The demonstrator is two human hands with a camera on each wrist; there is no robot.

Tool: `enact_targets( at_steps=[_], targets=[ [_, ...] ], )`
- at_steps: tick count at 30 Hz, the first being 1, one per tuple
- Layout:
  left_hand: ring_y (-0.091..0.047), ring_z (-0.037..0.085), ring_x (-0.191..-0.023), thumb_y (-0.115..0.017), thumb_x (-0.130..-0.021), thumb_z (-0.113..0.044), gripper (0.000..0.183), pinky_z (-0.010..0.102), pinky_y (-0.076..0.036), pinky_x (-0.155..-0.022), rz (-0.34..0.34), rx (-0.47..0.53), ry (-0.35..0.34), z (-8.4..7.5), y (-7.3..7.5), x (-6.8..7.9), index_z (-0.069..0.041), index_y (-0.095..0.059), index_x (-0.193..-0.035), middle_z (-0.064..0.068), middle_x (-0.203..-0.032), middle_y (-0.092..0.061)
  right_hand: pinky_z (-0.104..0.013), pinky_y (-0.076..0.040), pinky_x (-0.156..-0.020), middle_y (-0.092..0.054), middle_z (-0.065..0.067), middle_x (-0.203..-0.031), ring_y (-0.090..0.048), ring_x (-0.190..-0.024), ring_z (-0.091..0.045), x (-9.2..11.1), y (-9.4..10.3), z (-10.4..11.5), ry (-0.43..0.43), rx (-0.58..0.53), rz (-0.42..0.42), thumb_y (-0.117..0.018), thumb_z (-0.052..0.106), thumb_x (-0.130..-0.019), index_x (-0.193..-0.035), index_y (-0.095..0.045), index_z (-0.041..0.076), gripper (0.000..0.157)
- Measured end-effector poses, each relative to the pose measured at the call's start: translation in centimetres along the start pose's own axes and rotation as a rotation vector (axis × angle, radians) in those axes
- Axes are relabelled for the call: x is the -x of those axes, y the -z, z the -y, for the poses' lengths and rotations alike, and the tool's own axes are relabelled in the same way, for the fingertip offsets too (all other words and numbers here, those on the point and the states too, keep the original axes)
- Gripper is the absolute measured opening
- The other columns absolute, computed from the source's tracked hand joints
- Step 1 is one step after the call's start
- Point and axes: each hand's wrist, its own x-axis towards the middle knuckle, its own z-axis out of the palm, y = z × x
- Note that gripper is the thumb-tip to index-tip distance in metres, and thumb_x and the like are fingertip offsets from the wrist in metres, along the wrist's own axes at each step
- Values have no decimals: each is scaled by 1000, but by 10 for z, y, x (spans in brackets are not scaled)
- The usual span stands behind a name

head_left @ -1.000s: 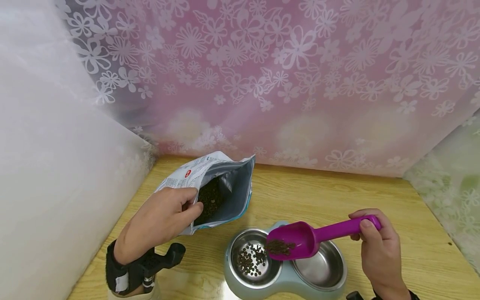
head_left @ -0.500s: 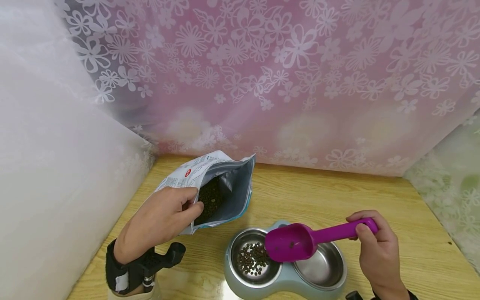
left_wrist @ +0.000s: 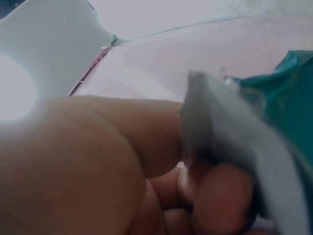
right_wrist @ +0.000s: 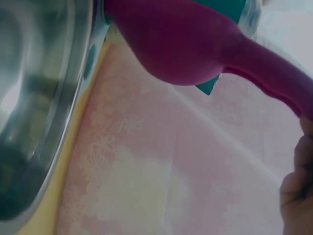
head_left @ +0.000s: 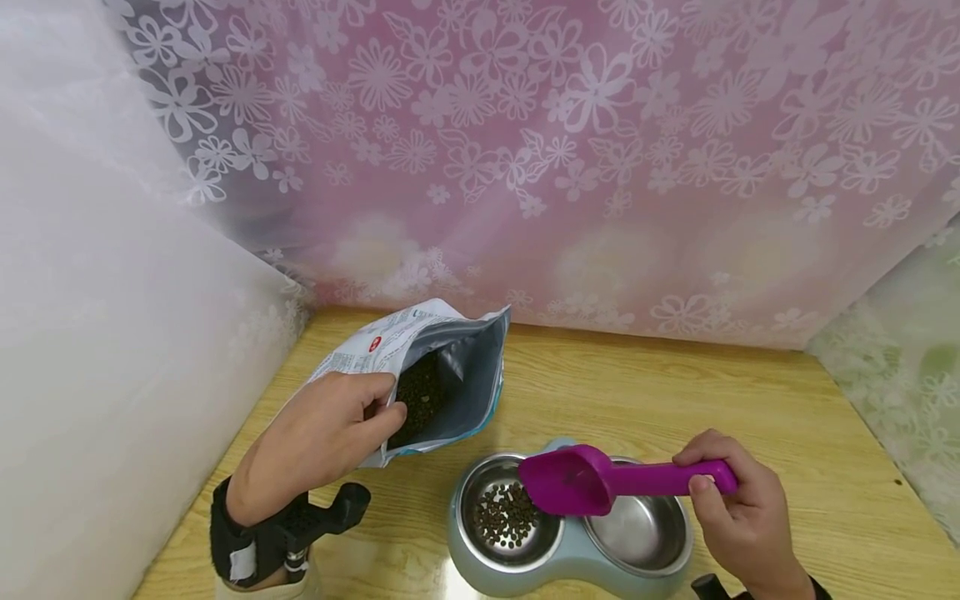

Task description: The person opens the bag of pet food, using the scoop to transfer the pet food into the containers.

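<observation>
My right hand (head_left: pixel 742 508) grips the handle of a magenta scoop (head_left: pixel 570 482), whose tip is over the left bowl of a pale blue double pet bowl (head_left: pixel 573 542). Small brown kibble (head_left: pixel 506 515) lies in that steel left bowl; the right steel bowl (head_left: pixel 637 533) holds none that I can see. With thumb and fingers my left hand (head_left: pixel 322 433) pinches the near edge of an opened foil bag (head_left: pixel 465 383), dark kibble inside it. In the left wrist view the bag's edge (left_wrist: pixel 230 132) is between thumb and fingers. The scoop's underside (right_wrist: pixel 181 44) shows in the right wrist view.
Everything stands on a wood-grain table (head_left: pixel 675 392). A pink flowered curtain (head_left: pixel 525 167) hangs behind it, with a white sheet (head_left: pixel 112 292) on the left and a pale green flowered one (head_left: pixel 915 358) on the right. Black camera straps (head_left: pixel 255 533) circle the wrists.
Kibble has left the scoop, and the left bowl holds more of it. The right hand has shifted a little left and down and tilted the scoop. The left hand and bag stay nearly still.
</observation>
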Motion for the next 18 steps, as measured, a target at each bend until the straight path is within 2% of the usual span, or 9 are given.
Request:
enact_targets(
  at_steps=[5, 8, 12, 15, 18],
  targets=[
    [-35, 4, -49, -60, -98, -19, 38, 26, -30, -52, 1, -4, -3, 0, 0, 0, -23, -42, -65, -14, -54, -30, -18, -40, -63, -61, -14, -81, -53, -76, -13, -15, -13, 7, 247, -7, 37, -52, -17, -78, -84, -59, -18, 8],
    [-35, 5, -49, -60, -98, -19, 38, 26, -30, -52, 5, -2, 1, 0, 0, 0, -23, -42, -65, -14, -54, -30, -17, -42, -68, -59, -17, -79, -53, -77, -15, -21, -21, 11, 336, -32, 28, -56, -14, -82, -81, -58, -19, 6],
    [-34, 5, -48, -59, -99, -19, 38, 26, -29, -53, 12, 2, 10, 0, 0, 0, -22, -42, -65, -14, -54, -29, -16, -45, -71, -64, -17, -81, -57, -77, -15, -22, -25, 14, 328, -64, -84, -63, -10, -87, -82, -57, -22, 14],
    [-33, 5, -49, -59, -98, -20, 37, 26, -30, -53, 12, 2, 9, 0, 0, 0, -22, -42, -65, -14, -54, -29, -12, -38, -61, -70, -15, -87, -53, -66, -8, -18, -22, 15, 272, -82, -230, -68, -5, -92, -85, -58, -24, 23],
    [-33, 5, -50, -59, -98, -20, 37, 26, -30, -53, 6, 5, 3, 0, 0, 0, -23, -42, -65, -14, -54, -29, -13, -40, -55, -71, -16, -88, -55, -58, -7, -16, -18, 15, 198, -161, -373, -70, 2, -96, -90, -57, -26, 31]
  ],
)
